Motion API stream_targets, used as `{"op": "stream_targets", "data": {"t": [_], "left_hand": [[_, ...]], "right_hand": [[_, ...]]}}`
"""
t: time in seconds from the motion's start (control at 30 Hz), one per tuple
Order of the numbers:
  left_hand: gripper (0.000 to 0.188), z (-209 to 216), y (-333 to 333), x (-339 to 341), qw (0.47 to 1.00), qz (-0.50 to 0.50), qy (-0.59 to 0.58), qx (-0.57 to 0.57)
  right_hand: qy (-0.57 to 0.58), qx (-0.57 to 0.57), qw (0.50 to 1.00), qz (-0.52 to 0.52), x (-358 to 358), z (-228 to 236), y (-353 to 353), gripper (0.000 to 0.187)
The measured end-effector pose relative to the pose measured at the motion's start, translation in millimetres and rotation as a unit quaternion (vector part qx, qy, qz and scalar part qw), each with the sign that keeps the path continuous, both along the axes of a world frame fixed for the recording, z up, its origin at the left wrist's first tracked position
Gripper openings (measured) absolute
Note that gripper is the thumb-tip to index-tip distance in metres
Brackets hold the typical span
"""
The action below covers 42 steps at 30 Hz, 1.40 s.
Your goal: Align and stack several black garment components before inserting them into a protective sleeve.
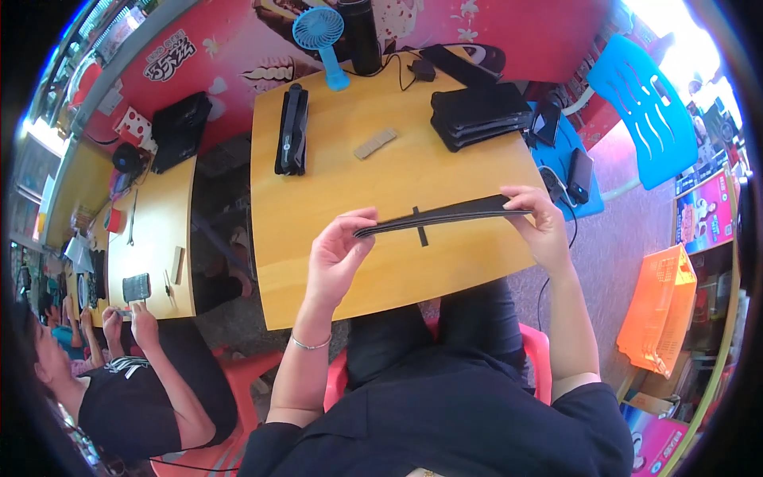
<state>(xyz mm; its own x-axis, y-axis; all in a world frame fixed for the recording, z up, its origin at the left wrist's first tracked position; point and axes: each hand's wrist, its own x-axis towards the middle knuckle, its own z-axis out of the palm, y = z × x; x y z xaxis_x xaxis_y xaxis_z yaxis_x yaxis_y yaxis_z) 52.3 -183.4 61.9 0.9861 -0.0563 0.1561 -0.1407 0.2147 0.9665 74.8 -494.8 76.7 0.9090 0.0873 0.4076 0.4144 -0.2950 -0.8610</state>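
Observation:
A thin black layered piece (445, 215), seen nearly edge-on, is held above the wooden table (334, 278); its material cannot be made out. Its left end is pinched between the thumb and fingers of my left hand (337, 254). At the other end, my right hand (544, 230) grips it with thumb and fingertips. The piece bows slightly, and several thin layers show along its edge. Under it, a dark cross-shaped mark (423, 235) lies on the tabletop, partly covered by the piece.
A black bundle (292, 131), a small tan block (375, 144), and a stack of black pieces (481, 115) lie farther back. Behind them stand a blue fan (321, 40) and dark bottle (362, 36). At right are a blue chair (642, 103) and orange crate (656, 310); a co-worker (147, 397) sits left.

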Motion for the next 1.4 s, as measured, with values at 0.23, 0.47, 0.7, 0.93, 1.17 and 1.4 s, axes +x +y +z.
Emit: {"op": "stream_targets", "data": {"t": [0.23, 0.47, 0.7, 0.93, 1.17, 1.4], "left_hand": [[0.023, 9.0, -36.5, 13.4, 0.992, -0.086, 0.089, 0.025], [0.02, 4.8, -65.2, 16.0, 0.975, -0.146, 0.161, 0.041], [0.026, -8.4, -71.4, 12.6, 0.97, -0.12, 0.212, 0.02], [0.028, -27.0, -63.8, -0.1, 0.957, -0.139, 0.256, -0.018], [0.03, -42.5, -53.9, -3.2, 0.945, -0.134, 0.299, -0.023], [0.031, -54.5, -45.7, 0.0, 0.934, -0.202, 0.292, 0.037]], "right_hand": [[0.137, 0.039, 0.99, -0.018, -1.9, 3.4, -50.7, 0.022], [0.249, 0.046, 0.967, 0.01, -6.4, -23.3, -87.9, 0.035], [0.24, 0.146, 0.96, -0.012, 0.5, -56.5, -87.8, 0.036], [0.255, 0.14, 0.957, 0.01, 2.9, -82.2, -85.6, 0.036], [0.244, -0.006, 0.97, -0.009, 4.9, -72.3, -77.4, 0.042], [0.224, -0.042, 0.973, -0.029, 4.5, -74.1, -73.6, 0.043]]}}
